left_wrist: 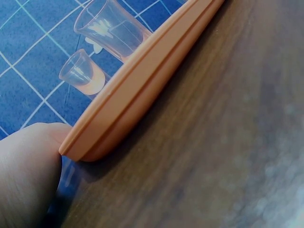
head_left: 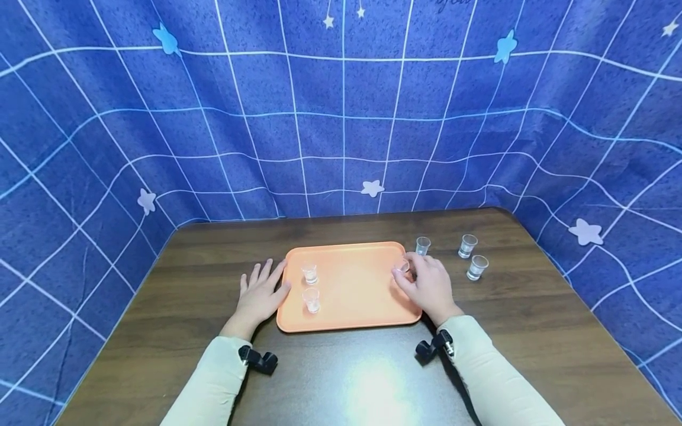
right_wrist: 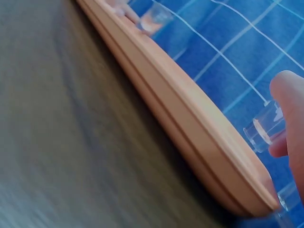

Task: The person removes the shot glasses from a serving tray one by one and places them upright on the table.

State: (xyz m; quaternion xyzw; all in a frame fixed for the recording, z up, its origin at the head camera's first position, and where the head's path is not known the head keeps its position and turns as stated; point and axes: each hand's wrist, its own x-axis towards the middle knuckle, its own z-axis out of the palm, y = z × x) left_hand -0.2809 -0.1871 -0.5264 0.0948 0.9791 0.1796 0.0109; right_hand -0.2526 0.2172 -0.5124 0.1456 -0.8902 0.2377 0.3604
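Note:
An orange tray [head_left: 354, 284] lies on the wooden table. My right hand [head_left: 430, 289] pinches a small clear shot glass [head_left: 403, 265] over the tray's right side; in the right wrist view the held glass [right_wrist: 266, 127] shows between thumb and finger, its base seemingly just above the rim. Two more shot glasses, a rear one [head_left: 309, 273] and a front one [head_left: 311, 300], stand upright on the tray's left part. With fingers spread, my left hand [head_left: 261, 294] rests at the tray's left edge, the thumb [left_wrist: 35, 161] touching the rim.
Right of the tray, three clear shot glasses stand on the table: one [head_left: 422, 245] just behind my right hand, another [head_left: 467, 245] farther right, and a third [head_left: 477, 268] nearer me. A blue gridded curtain [head_left: 341, 136] with stars hangs around the table [head_left: 213, 260].

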